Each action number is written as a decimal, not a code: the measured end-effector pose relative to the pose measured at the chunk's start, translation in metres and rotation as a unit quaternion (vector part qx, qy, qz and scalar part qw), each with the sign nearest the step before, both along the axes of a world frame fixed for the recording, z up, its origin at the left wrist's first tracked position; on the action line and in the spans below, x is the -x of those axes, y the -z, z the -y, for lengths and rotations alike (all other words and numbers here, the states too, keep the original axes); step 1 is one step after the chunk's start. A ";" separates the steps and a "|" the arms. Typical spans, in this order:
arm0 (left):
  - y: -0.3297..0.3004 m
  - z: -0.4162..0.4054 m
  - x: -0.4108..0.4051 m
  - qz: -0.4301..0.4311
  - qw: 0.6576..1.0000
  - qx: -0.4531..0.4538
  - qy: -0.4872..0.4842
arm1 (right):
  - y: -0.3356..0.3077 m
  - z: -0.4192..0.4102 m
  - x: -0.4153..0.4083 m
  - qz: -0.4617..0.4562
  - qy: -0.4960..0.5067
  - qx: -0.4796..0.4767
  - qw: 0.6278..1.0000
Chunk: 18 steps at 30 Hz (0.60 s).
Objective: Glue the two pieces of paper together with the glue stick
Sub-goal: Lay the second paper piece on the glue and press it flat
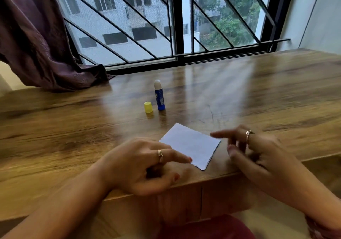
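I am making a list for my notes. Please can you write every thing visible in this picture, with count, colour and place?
glue stick: one, blue, uncapped, upright mid-table
cap: one, yellow, just left of the glue stick
paper: one stack visible, white, near the table's front edge
table: one, brown wood
curtain: one, dark purple, far left
window grille: one, black, behind the table
left hand: one, ringed, a fingertip at the paper's left edge
right hand: one, ringed, right of the paper, holding nothing

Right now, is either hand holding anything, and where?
Nothing is held. The left hand has a fingertip at the white paper's near-left edge; the right hand is beside it.
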<state>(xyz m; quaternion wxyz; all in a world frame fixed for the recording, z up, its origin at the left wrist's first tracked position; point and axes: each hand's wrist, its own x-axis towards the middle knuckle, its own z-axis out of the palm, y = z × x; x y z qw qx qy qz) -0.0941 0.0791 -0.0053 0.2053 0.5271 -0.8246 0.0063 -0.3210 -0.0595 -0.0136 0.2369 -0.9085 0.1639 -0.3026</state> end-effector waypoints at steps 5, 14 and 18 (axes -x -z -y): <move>-0.003 -0.001 0.009 0.008 0.999 -0.035 0.005 | 0.003 -0.009 0.005 -0.105 -0.021 0.074 0.992; -0.007 0.003 0.010 0.054 0.996 -0.071 0.000 | 0.000 -0.017 0.003 -0.179 -0.006 0.093 0.979; -0.007 0.004 0.010 0.046 0.995 -0.083 -0.002 | -0.001 -0.016 0.003 -0.199 0.004 0.091 0.976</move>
